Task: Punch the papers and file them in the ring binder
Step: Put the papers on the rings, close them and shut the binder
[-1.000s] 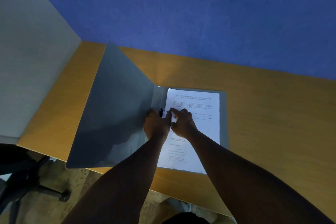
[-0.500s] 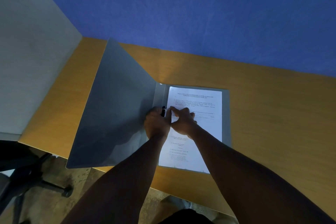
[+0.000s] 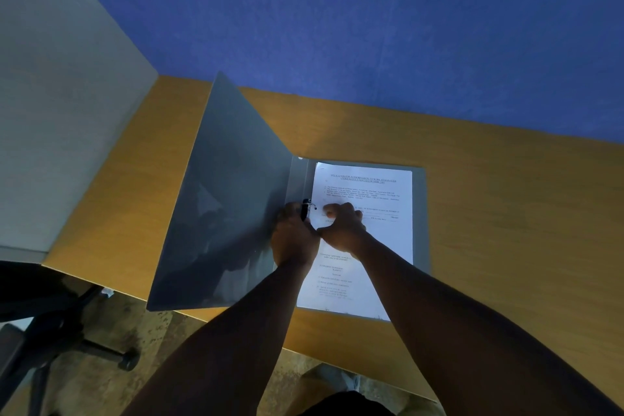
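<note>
1. Head view showed the grey ring binder [image 3: 236, 206] lying open on the wooden desk [image 3: 506, 213], its front cover raised, the printed papers [image 3: 371, 192] already resting inside against the back cover.
2. The left hand [image 3: 293, 240] curled its fingers around the black ring clip [image 3: 306, 209] at the spine; the right hand [image 3: 342, 226] pressed curled fingers onto the papers just beside it.
3. Filing appeared nearly done, with the clip likely unfastened and the cover not yet closed.
4. A blue wall [image 3: 371, 27] stood behind the desk, a pale partition [image 3: 60, 94] to its left, and a chair base [image 3: 67, 341] on the floor.
</note>
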`<state>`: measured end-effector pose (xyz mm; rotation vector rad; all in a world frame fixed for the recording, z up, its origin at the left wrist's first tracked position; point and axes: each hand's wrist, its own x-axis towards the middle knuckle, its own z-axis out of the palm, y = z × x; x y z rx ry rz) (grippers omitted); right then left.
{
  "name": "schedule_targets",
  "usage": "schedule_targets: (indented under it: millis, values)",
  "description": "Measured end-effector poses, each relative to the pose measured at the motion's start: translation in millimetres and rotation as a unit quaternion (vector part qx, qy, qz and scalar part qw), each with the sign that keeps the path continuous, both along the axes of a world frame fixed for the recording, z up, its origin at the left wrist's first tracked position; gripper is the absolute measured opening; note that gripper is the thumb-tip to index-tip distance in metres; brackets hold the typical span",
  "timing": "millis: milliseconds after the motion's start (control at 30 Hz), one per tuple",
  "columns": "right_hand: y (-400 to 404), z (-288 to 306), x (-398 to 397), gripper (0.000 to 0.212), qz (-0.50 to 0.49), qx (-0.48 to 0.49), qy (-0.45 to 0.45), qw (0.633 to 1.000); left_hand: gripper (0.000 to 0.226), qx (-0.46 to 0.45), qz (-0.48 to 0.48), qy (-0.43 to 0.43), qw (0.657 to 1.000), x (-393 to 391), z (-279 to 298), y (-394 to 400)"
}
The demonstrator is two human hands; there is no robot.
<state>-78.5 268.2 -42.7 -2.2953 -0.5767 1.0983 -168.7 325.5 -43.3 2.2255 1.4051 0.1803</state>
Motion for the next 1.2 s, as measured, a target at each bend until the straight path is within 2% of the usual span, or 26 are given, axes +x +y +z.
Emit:
schedule_targets:
  millis: [367, 667, 1200]
  values:
    - [-7, 2, -5, 0.042, 0.014, 0.008, -0.047, 0.999, 0.034, -0.087, 0.057, 0.049, 0.993, 12, 5, 12]
    - [-8, 3, -4, 0.041, 0.033, 0.002, -0.036, 0.999, 0.021, -0.140, 0.066, 0.067, 0.986, 19, 9, 28]
    - [-8, 4, -2, 0.040, 0.044, -0.004, -0.036, 0.998, 0.035, -0.106, 0.054, 0.094, 0.988, 20, 13, 23]
